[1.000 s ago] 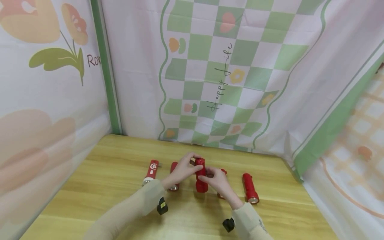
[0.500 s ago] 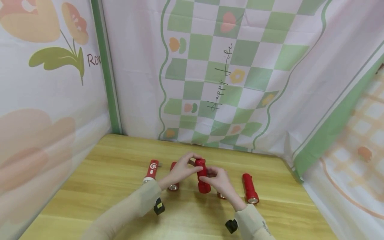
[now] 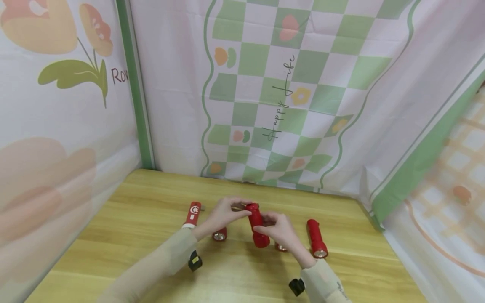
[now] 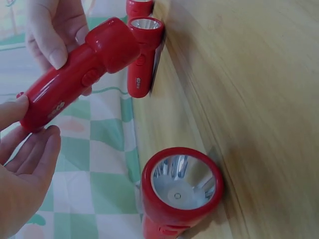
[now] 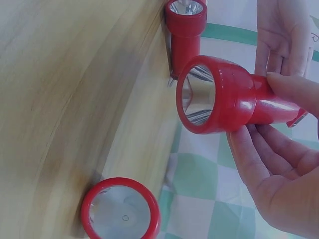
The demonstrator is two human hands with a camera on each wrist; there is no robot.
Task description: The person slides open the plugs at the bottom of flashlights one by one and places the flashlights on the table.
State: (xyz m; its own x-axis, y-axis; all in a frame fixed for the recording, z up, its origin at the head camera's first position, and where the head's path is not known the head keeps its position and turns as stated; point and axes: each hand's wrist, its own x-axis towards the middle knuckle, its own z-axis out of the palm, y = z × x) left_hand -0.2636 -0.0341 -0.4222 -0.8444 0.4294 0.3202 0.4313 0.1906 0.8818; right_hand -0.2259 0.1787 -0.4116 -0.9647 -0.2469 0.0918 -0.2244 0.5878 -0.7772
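Both hands hold one red flashlight point(image 3: 256, 219) over the table. My left hand point(image 3: 225, 215) pinches its tail end between thumb and fingertips. Around the middle of the barrel, the thumb and fingers of my right hand point(image 3: 280, 229) grip it. In the left wrist view the flashlight point(image 4: 70, 77) tilts, its slide switch point(image 4: 91, 76) facing that camera. The right wrist view shows its reflector point(image 5: 198, 94) pointing away from the right palm. A red flashlight point(image 3: 219, 234) lies partly hidden by the left hand, another point(image 3: 281, 247) mostly hidden by the right hand.
A red and white flashlight point(image 3: 193, 213) lies at the left of the wooden table point(image 3: 235, 273), with a small metal piece at its side. Another red flashlight point(image 3: 316, 238) lies at the right. Patterned cloth point(image 3: 261, 92) hangs behind the table and at both sides.
The head of the held flashlight has swung to the right and towards the person, so it slants more. The left hand has shifted slightly left and down, the right hand slightly right.
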